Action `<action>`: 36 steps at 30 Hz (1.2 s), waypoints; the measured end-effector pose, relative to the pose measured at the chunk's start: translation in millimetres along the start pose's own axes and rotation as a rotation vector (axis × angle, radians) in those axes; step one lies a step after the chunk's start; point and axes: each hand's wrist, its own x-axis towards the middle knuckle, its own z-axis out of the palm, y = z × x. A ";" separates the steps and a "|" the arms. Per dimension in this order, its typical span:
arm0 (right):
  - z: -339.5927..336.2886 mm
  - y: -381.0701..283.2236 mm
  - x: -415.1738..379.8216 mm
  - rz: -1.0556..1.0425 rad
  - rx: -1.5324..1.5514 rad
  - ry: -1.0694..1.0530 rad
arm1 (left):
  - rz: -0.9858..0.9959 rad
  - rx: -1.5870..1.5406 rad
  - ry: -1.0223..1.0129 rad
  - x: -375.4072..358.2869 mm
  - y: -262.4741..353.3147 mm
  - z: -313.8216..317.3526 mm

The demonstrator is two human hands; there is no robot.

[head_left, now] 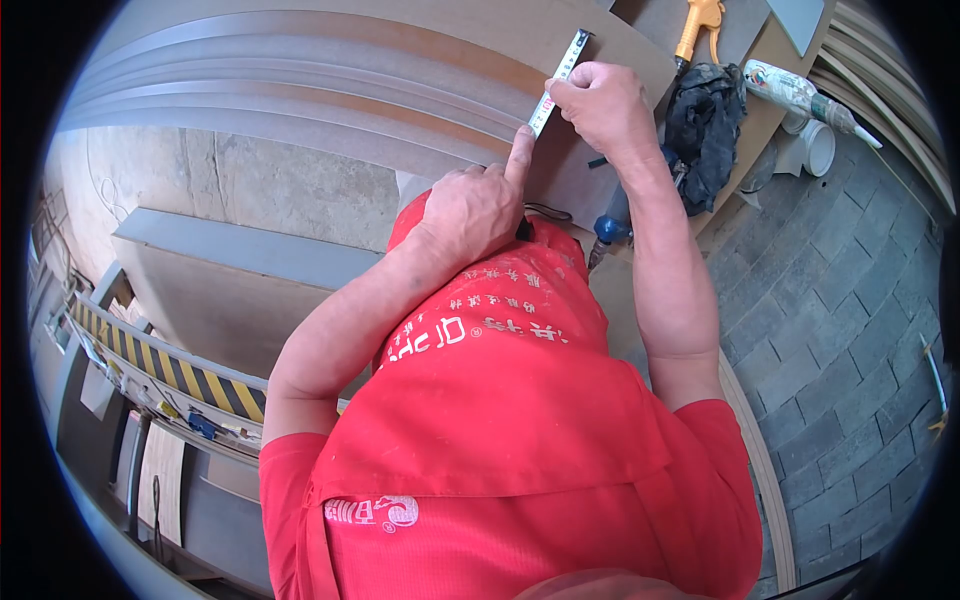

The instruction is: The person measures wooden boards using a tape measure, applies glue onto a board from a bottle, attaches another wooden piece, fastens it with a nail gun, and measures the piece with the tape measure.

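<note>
A short length of measuring tape (570, 62) lies slantwise across the brown boards (420, 85), its dark end pointing away from me. My right hand (610, 108) is closed in a pinch on the middle of the tape, thumb and index finger at its edge. At the tape's near end rests the outstretched index fingertip of my left hand (472, 208). The other left fingers are folded, and whatever may lie beneath them is hidden. Behind my right wrist, a tool with a blue end (612, 222) is partly covered by my forearm.
Right of my hand are a crumpled black cloth (706, 125), a yellow-orange air gun (697, 28) and a nozzled tube (800, 95). A white cup (818, 150) stands beyond. Grey paving (830, 300) lies right; a yellow-black striped edge (165, 362) runs left.
</note>
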 end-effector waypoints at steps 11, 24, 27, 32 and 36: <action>1.0 2.4 1.6 -0.001 0.028 -0.002 | 0.033 0.019 0.042 -0.6 -1.6 1.8; 1.4 3.1 0.9 -0.011 0.020 0.003 | 0.000 -0.029 0.021 0.8 -4.7 6.3; 1.8 4.0 1.7 -0.010 0.024 0.001 | 0.005 -0.041 0.043 -0.5 -5.0 7.0; 3.9 3.4 -0.4 -0.079 0.081 0.044 | 0.009 -0.044 0.060 -0.7 -5.6 8.3; 2.6 2.7 -0.3 -0.055 0.060 0.031 | 0.011 -0.046 0.061 -0.1 -6.3 9.3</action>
